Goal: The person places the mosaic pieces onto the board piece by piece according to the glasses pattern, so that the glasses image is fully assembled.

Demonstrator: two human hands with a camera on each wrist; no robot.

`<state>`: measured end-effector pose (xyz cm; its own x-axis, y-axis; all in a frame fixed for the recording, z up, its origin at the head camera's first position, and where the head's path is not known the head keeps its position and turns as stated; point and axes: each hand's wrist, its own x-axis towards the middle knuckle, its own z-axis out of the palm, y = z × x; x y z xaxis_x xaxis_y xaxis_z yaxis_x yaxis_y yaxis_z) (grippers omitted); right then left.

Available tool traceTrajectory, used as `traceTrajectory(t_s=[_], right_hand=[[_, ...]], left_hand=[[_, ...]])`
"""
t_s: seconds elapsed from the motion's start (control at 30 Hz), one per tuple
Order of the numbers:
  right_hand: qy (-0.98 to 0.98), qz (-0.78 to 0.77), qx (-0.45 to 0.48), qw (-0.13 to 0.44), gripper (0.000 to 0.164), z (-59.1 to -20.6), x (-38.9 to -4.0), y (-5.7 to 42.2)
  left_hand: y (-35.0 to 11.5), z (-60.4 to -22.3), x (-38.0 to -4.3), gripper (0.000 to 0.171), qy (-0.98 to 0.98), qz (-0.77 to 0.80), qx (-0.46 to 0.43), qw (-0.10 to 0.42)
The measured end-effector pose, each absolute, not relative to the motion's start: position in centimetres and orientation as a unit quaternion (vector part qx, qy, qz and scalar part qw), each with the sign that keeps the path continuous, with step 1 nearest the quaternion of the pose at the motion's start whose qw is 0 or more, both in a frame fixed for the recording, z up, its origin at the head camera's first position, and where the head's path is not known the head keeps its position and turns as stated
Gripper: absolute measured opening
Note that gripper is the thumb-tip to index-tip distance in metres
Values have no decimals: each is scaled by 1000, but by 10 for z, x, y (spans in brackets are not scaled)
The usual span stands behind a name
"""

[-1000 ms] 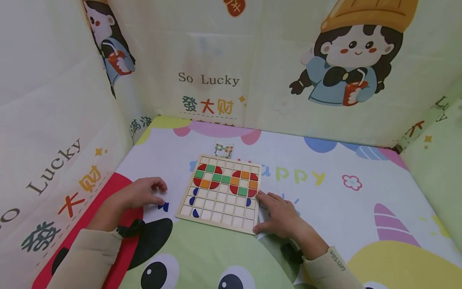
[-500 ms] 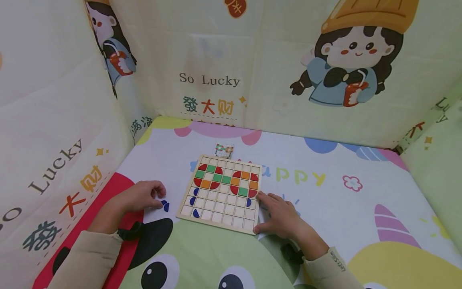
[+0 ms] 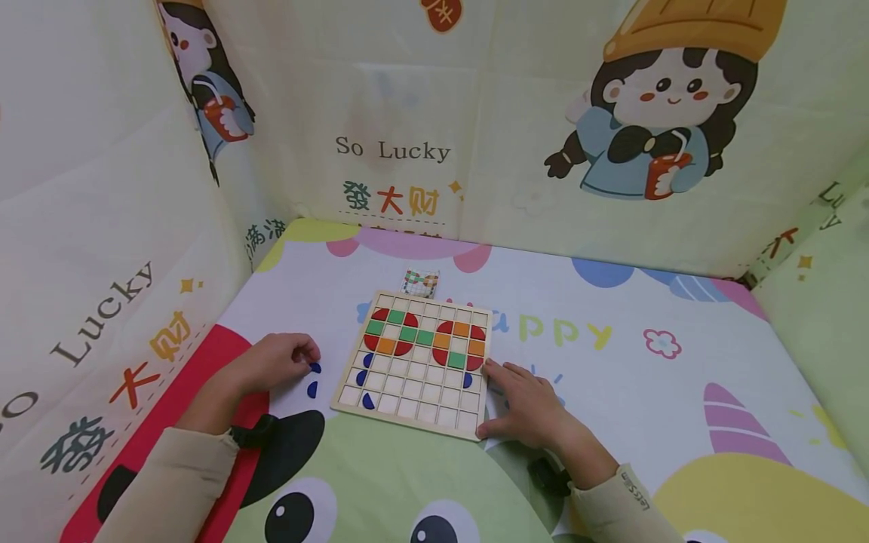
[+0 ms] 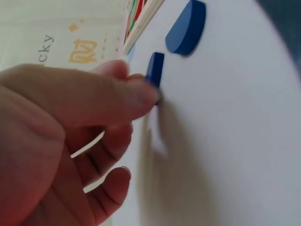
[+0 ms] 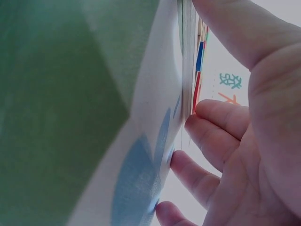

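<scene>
Left of the wooden grid board (image 3: 414,411), my left hand (image 3: 277,360) pinches a small blue curved piece (image 4: 155,68) between thumb and fingers. A second blue piece (image 4: 186,28) lies on the cloth just beside it. My right hand (image 3: 529,400) rests against the board's right edge, its thumb and fingers touching the rim without curling round it. Red, green and orange pieces form two ring shapes joined by a green square (image 3: 425,337) in the board's upper rows. Several blue pieces sit in its lower cells, such as one blue piece (image 3: 468,381) at the right.
Behind the board lies a small card (image 3: 420,283) printed with a coloured pattern on a grid. A patterned cloth (image 3: 611,392) covers the table. Printed sheets (image 3: 516,136) stand as walls at the back and sides.
My left hand has picked one of the two blue pieces off the cloth and moved it slightly away from the other. The right hand and the board have stayed still.
</scene>
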<state>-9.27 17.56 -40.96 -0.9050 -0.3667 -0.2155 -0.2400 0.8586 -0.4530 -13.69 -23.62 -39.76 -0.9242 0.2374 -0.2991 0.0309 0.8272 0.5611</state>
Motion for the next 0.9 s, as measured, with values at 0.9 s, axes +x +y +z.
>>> traceTrajectory(t_s=[0.9], right_hand=[[953,-210,-158,148,99,-409,-92,175]], left_hand=[[-220,-403,-137,40,960,239,55,137]])
